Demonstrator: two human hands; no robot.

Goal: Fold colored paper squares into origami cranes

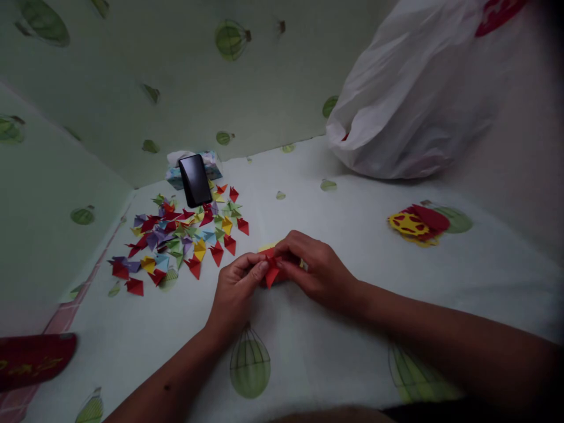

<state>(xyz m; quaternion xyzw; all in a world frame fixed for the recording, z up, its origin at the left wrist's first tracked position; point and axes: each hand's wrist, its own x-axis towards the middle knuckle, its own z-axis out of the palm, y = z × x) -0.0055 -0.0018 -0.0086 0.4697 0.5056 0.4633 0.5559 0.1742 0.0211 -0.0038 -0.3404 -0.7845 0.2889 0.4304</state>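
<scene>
Pale green sheet (352,329) printed with hot-air balloons, spread over floor and up the walls behind; dim light.

Item 1: small folded red paper piece (272,271), centre of sheet, raised just off the cloth, pointed tip down. Pinched from both sides.

Item 2: left hand (235,294), thumb and forefinger closed on the left edge of the red piece, remaining fingers curled under.

Item 3: right hand (315,267), fingers bent over the top and right of the red piece, tips pressed together on it; touching the left hand's fingertips.

Item 4: yellow paper scrap (267,247), partly hidden beneath the right hand, just behind the red piece.

Item 5: scatter of folded paper triangles (176,238), red, purple, yellow, green and blue, lying loose to the left of the hands, near but apart from them. Count not legible.

Item 6: black phone (195,180), tilted, propped at the far edge of the scatter against a small patterned packet (211,167) beside the wall.

Item 7: stack of red and yellow cut paper shapes (418,224), right of the hands, well apart.

Item 8: white plastic bag (418,100), bulging, upper right, with a red mark near the top.

Item 9: dark red flat object (33,358), lower left edge, kind not discernible.
</scene>
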